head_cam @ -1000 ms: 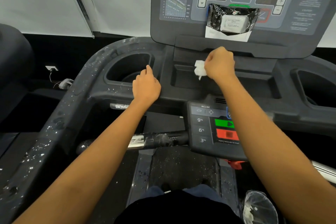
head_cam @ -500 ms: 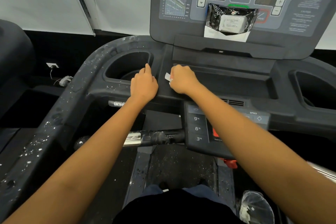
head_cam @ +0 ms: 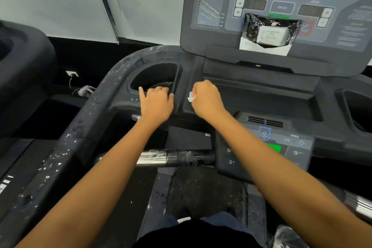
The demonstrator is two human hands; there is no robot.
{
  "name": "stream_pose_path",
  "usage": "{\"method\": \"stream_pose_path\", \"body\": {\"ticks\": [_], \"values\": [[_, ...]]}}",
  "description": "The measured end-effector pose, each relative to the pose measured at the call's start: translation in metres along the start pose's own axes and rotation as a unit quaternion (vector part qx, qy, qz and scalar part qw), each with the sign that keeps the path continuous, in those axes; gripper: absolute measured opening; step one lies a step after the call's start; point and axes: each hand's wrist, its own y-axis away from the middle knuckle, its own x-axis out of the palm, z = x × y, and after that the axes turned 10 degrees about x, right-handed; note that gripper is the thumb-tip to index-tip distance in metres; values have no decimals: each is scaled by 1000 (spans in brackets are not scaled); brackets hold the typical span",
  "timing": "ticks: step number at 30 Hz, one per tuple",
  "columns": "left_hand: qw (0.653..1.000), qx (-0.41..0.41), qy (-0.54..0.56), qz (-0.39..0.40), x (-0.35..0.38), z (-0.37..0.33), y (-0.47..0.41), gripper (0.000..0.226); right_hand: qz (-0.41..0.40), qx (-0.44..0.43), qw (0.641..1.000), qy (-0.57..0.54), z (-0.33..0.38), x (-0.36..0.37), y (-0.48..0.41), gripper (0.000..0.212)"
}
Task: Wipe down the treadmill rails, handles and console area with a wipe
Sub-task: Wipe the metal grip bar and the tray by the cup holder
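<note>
Here, in the head view, the right hand (head_cam: 207,99) is balled into a fist around a white wipe (head_cam: 191,96), of which only a small crumpled corner pokes out at the hand's nine o'clock side. The fist presses down on the dark tray ledge of the treadmill console (head_cam: 261,90), at the tray's left end. Just beside it, at nine o'clock, the left hand (head_cam: 156,102) rests on the rim of the left cup holder (head_cam: 155,75), fingers curled over the edge into the recess and thumb stretched out toward ten o'clock; it holds nothing but the rim itself.

At twelve o'clock from the hands rises the upright display panel (head_cam: 221,32), blurred, with incline and speed buttons. A black crinkled wipe packet (head_cam: 269,32) with a white label leans against the panel's lower middle, on the ledge.

At four o'clock from the right hand, partly under the right forearm, sits the lower keypad (head_cam: 291,147) with a fan icon, a green button and speed plus and minus keys. At six o'clock from the left hand a horizontal handlebar (head_cam: 173,157) with a chrome section runs below the console. The left side rail (head_cam: 66,147) sweeps from the cup holder down toward seven o'clock, speckled with white flecks.
</note>
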Motion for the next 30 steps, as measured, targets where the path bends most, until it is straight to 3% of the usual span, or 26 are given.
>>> {"method": "stream_pose_path", "body": {"ticks": [2,5,8,13,20,22,25,27,30], "values": [[1000,1,-5,-1,1,11,0,38,-34,-43,997,-45,7,10,6,22],[1000,0,-10,-7,-1,20,-2,42,-5,-102,994,50,26,31,3,37],[1000,8,-12,-20,-2,22,-4,41,-6,-85,985,153,47,41,-21,42],[998,37,36,-31,-13,22,-6,47,4,-32,982,184,63,22,-54,55],[979,-17,196,-56,-15,30,-6,32,-49,-138,978,145,59,53,29,39],[972,-36,222,-68,-21,26,-6,32,-21,-125,989,82,54,45,26,24],[951,-76,289,-81,-32,16,-11,32,-7,-43,991,-124,48,20,-7,12],[918,-94,378,-80,-41,6,-14,34,19,4,963,-268,44,6,-25,6],[837,-111,533,-51,-55,-8,-17,37,90,44,903,-418,39,-6,-43,15]]}}
